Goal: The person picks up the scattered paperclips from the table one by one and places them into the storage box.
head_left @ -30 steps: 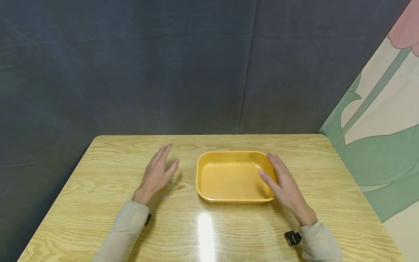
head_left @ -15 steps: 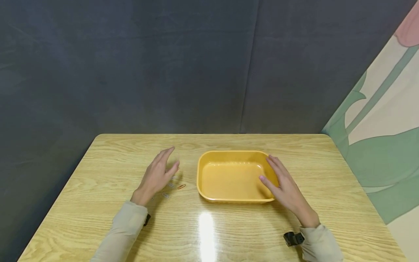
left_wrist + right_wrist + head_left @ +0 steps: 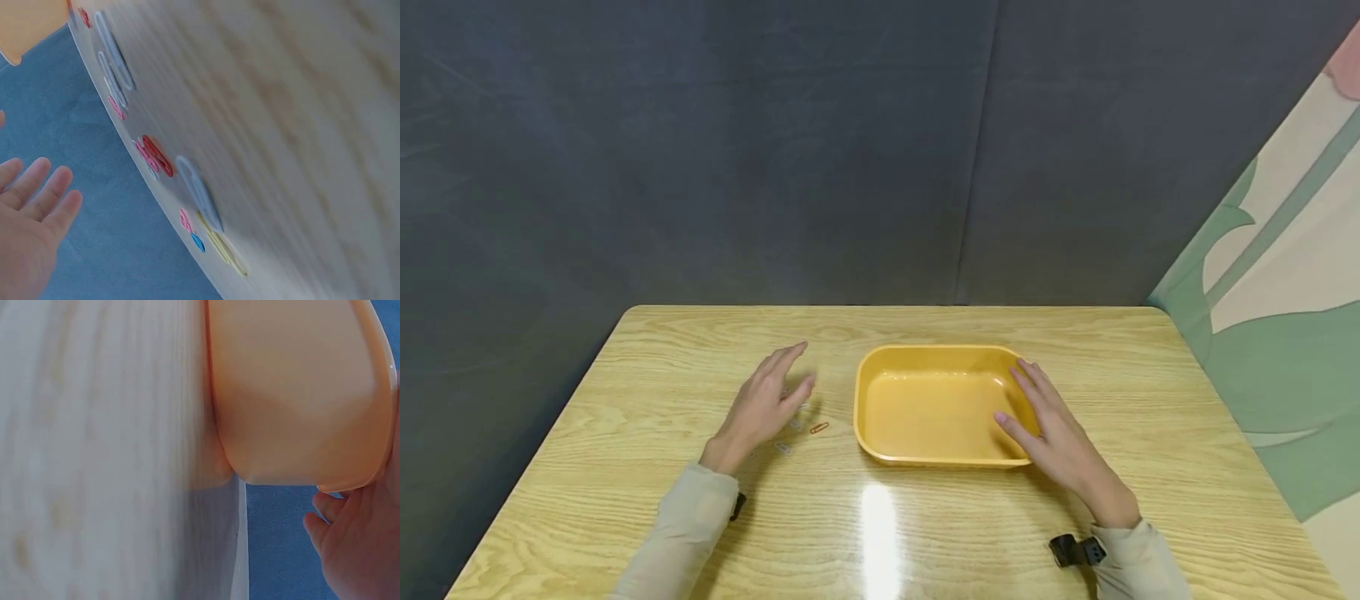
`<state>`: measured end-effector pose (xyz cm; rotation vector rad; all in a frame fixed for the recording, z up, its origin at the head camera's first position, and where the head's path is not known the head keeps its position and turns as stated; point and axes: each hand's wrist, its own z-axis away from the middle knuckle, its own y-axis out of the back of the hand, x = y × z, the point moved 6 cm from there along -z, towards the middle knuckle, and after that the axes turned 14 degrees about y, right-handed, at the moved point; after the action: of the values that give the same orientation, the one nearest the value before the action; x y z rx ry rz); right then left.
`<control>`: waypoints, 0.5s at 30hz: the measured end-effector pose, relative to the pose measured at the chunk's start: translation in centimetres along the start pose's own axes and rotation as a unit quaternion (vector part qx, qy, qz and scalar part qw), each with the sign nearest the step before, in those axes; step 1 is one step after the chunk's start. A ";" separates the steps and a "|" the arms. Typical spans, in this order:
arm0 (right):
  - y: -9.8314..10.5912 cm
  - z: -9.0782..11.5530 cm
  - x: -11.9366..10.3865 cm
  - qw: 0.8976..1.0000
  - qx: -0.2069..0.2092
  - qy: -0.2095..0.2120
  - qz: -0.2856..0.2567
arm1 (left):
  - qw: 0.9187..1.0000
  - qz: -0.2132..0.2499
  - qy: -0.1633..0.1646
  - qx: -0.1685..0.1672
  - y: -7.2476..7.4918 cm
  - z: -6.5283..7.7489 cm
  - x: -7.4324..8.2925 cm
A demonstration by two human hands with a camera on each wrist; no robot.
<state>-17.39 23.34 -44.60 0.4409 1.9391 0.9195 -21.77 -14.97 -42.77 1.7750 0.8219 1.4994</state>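
In the head view my left hand (image 3: 754,412) hovers over several paper clips, its fingers loosely spread and holding nothing. The left wrist view shows that hand (image 3: 31,228) apart from the scattered clips, among them a red paper clip (image 3: 157,156), a yellow paper clip (image 3: 222,245) and a large grey paper clip (image 3: 199,194). An orange-red paper clip (image 3: 819,427) lies right of the left hand. A yellow plastic tray (image 3: 940,460) stands mid-table. My right hand (image 3: 1060,446) is at its right rim, thumb over the inside, fingers relaxed; whether it touches the rim is unclear.
The wooden table (image 3: 647,367) carries everything. Behind it hangs a dark blue curtain (image 3: 820,167), and a flower-patterned cloth (image 3: 1300,350) is at the right. Each wrist wears a black device (image 3: 1075,550).
The head view has shifted slightly, so the table and tray sit a little further right in it. Both hands keep nearly the same places and poses.
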 end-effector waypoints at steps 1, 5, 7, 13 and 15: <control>0.0 0.0 0.0 1.000 -0.002 -0.001 0.000 | 1.000 0.002 -0.001 -0.002 -0.1 0.0 0.0; 0.2 0.1 0.0 1.000 -0.005 -0.005 0.009 | 1.000 0.005 0.000 -0.011 -0.2 0.1 0.1; 0.2 0.1 -0.1 1.000 -0.008 -0.007 0.012 | 1.000 0.004 0.004 -0.013 -0.2 0.1 0.1; 0.0 0.0 -0.1 1.000 -0.011 -0.003 0.012 | 1.000 0.004 0.016 -0.024 -0.2 0.3 0.0; 0.0 0.0 -0.1 1.000 -0.010 -0.001 0.012 | 0.999 0.005 0.017 -0.030 -0.3 0.3 0.0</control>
<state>-17.35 23.21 -44.55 0.4530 1.9239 0.9524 -21.46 -14.84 -43.01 1.7161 0.7768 1.5491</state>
